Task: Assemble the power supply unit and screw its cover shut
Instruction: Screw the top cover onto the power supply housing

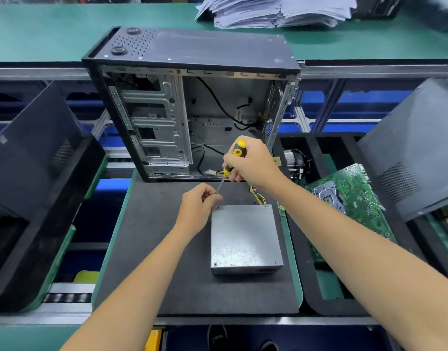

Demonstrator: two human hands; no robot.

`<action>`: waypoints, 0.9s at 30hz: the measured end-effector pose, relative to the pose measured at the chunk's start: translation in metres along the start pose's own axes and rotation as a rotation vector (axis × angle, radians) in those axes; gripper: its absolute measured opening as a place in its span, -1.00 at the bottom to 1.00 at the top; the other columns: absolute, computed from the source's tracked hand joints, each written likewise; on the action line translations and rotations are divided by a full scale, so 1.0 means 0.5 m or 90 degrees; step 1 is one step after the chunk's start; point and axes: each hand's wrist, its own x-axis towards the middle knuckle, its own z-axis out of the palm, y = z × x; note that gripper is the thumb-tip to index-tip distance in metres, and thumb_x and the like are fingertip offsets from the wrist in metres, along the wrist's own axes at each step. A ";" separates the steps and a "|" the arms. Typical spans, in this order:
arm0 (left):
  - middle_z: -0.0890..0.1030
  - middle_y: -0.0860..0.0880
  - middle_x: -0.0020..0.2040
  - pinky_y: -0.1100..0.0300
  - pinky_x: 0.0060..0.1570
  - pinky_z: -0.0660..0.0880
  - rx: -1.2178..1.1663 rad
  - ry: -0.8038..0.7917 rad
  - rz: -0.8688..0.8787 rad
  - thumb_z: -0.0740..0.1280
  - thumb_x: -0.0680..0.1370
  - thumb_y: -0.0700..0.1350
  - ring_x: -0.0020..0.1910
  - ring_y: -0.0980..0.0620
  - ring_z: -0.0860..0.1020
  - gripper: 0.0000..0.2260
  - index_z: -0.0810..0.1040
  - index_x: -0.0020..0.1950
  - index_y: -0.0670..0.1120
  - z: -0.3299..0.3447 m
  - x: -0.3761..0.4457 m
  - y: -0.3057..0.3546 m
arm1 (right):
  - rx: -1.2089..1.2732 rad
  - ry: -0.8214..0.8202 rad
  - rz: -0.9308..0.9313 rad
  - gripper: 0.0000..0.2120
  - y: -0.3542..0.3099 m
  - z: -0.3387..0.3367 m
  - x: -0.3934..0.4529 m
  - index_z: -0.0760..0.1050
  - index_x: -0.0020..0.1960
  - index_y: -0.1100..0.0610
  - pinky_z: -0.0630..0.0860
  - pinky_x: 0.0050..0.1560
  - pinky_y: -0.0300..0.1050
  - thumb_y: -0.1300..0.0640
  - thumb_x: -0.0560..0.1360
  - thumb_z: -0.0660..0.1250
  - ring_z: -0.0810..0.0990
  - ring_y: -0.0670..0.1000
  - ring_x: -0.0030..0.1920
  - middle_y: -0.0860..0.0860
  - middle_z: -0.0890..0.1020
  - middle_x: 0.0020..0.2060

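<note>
Head view. PSU (244, 238) sits flat on the mat (152, 249), cover on, wires (257, 197) trailing from its far edge toward the case (192, 102). My right hand (253, 164) grasps the screwdriver (231, 164) handle, shaft slanting down-left. My left hand (199, 211) pinches near the tip, just beside the PSU's far-left corner hole; whether a screw is there I cannot tell, fingers hide it.

Risks, as I judge them: tilted shaft could cam out or cross-thread; a screw dropped here could roll off the mat; nothing steadies the PSU, so pushing could shift it.
</note>
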 end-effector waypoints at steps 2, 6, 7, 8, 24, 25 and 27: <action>0.54 0.06 -0.41 0.43 -0.34 0.39 0.000 0.009 0.005 0.36 0.53 -0.22 -0.43 0.22 0.45 -0.86 0.53 -0.22 -0.08 0.004 -0.002 0.001 | 0.001 0.007 0.002 -0.95 0.004 -0.003 0.003 0.47 -0.18 0.19 0.51 -0.44 -0.19 0.23 0.45 0.28 0.65 0.08 -0.45 0.17 0.67 -0.31; 0.55 -0.02 -0.34 0.37 -0.33 0.39 0.013 -0.008 0.002 0.38 0.52 -0.20 -0.41 0.20 0.42 -0.86 0.51 -0.23 -0.07 0.009 -0.004 0.000 | -0.001 0.003 0.007 -0.96 0.012 -0.002 0.004 0.46 -0.17 0.20 0.52 -0.43 -0.19 0.24 0.46 0.29 0.64 0.08 -0.45 0.13 0.67 -0.31; 0.56 -0.04 -0.33 0.35 -0.33 0.39 0.013 -0.006 0.000 0.39 0.51 -0.19 -0.40 0.19 0.42 -0.86 0.51 -0.22 -0.07 0.010 -0.003 -0.001 | -0.002 0.000 0.009 -0.96 0.012 -0.001 0.005 0.46 -0.17 0.19 0.52 -0.43 -0.19 0.24 0.47 0.29 0.64 0.08 -0.44 0.13 0.67 -0.31; 0.57 -0.05 -0.32 0.34 -0.33 0.39 0.014 -0.001 -0.001 0.40 0.51 -0.18 -0.39 0.17 0.42 -0.86 0.51 -0.23 -0.07 0.010 -0.003 -0.002 | -0.004 -0.003 0.010 -0.95 0.013 0.000 0.005 0.46 -0.17 0.19 0.52 -0.43 -0.19 0.24 0.47 0.29 0.64 0.08 -0.44 0.13 0.68 -0.31; 0.50 0.03 -0.27 0.41 -0.30 0.36 0.064 -0.053 0.018 0.55 0.37 -0.09 -0.34 0.20 0.39 -0.74 0.46 -0.29 0.04 0.007 0.009 -0.039 | -0.168 -0.118 -0.068 -0.85 0.013 0.032 0.008 0.41 -0.09 0.25 0.61 -0.37 -0.19 0.18 0.52 0.32 0.64 -0.07 -0.44 0.10 0.62 -0.32; 0.50 0.03 -0.28 0.42 -0.31 0.36 0.059 -0.063 0.013 0.55 0.37 -0.09 -0.35 0.21 0.40 -0.75 0.47 -0.29 0.03 0.005 0.010 -0.040 | -0.170 -0.123 -0.068 -0.85 0.011 0.032 0.009 0.41 -0.08 0.26 0.62 -0.36 -0.18 0.18 0.52 0.32 0.65 -0.07 -0.44 0.11 0.62 -0.31; 0.53 0.02 -0.29 0.41 -0.31 0.37 0.046 -0.089 -0.003 0.55 0.38 -0.09 -0.35 0.21 0.41 -0.79 0.51 -0.27 -0.01 -0.002 0.011 -0.040 | -0.177 -0.132 -0.071 -0.84 0.009 0.032 0.010 0.41 -0.08 0.27 0.63 -0.32 -0.13 0.18 0.52 0.32 0.65 -0.06 -0.43 0.13 0.62 -0.30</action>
